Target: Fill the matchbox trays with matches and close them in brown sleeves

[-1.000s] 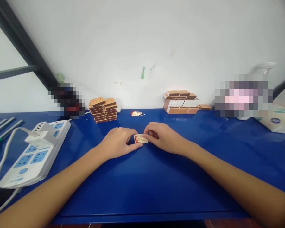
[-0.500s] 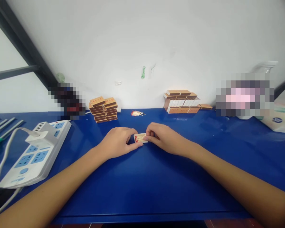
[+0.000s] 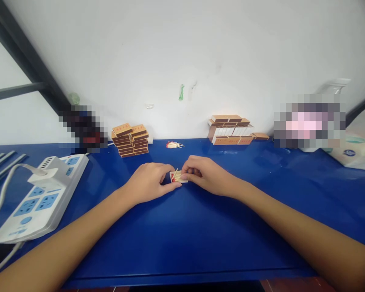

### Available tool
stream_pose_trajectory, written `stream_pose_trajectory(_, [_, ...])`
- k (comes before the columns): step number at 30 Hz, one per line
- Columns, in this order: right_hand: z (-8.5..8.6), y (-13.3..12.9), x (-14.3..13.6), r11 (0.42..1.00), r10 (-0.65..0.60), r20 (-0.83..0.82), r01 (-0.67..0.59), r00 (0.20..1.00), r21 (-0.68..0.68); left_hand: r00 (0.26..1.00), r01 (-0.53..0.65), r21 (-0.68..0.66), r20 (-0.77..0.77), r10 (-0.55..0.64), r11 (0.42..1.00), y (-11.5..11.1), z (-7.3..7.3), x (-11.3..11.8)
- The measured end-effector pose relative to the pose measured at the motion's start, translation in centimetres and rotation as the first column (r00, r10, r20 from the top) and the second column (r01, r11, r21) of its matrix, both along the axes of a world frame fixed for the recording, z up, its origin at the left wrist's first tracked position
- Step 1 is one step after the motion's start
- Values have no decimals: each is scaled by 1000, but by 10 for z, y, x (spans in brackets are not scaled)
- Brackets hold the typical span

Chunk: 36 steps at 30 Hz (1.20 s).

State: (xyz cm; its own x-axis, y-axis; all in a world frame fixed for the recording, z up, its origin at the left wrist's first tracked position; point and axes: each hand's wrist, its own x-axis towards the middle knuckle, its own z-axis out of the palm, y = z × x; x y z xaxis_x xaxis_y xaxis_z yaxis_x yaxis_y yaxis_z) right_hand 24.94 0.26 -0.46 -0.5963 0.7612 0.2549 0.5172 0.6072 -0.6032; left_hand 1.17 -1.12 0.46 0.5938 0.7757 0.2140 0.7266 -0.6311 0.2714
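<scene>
A small open matchbox tray (image 3: 185,181) lies on the blue table in front of me, holding red-tipped matches (image 3: 178,176). One match in it sticks up at a slant, apart from the flatter ones. My left hand (image 3: 152,181) grips the tray's left end, with the thumb along the near side and the fingers at the far side. Over the tray's right part is my right hand (image 3: 202,174), its thumb and curled fingers closed on the matches' pale ends. The fingertips cover part of the tray, so how many matches they pinch is hidden.
A loose pile of matches (image 3: 174,144) lies near the wall. Stacked matchboxes (image 3: 130,142) stand behind to the left, more matchboxes (image 3: 231,130) to the right. A white power strip (image 3: 45,202) with a cable is at left, a tissue pack (image 3: 353,152) far right.
My right fingers have shifted slightly left over the tray. One match now tilts upward there, where the matches lay flatter before. My left hand keeps its hold.
</scene>
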Motion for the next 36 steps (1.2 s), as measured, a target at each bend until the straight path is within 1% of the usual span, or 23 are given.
stream_pose_trajectory(2, [1,0,0,1000,5,12,-5,1000,-5,1000,-6,-4,-1,6,1000,0,0,0])
stream_pose_trajectory(6, [2,-1,0,1000,-11,-30,12,999,25,1000,-7,-7,0,7,1000,-1,1,-1])
stream_pose_trajectory(11, [1,-3,-2,998,27,-2,-27,1000,58,1000,12,-1,-17,-12,1000,-1,0,0])
stream_pose_trajectory(14, [-1,-3,-3,994,11,15,-12,1000,109,1000,18,7,-11,-18,1000,-1,-1,1])
stream_pose_trajectory(21, [0,-2,0,987,-35,53,26,998,157,1000,11,-18,-6,-11,1000,-1,0,0])
stream_pose_trajectory(27, [-2,-1,-2,975,21,88,-40,996,220,1000,7,-25,-19,-7,1000,-2,1,0])
stream_pose_trajectory(32, [-4,-2,-2,966,14,102,-40,995,256,1000,0,-10,-12,0,1000,-2,0,1])
stream_pose_trajectory(34, [1,1,2,949,27,89,-54,996,310,1000,1,-6,-5,-1,1000,-1,0,1])
stream_pose_trajectory(35, [5,5,7,932,13,83,-42,996,359,1000,1,-4,-1,-1,1000,-1,0,1])
stream_pose_trajectory(36, [10,11,14,907,-31,65,0,997,422,1000,0,-1,2,0,1000,-1,0,0])
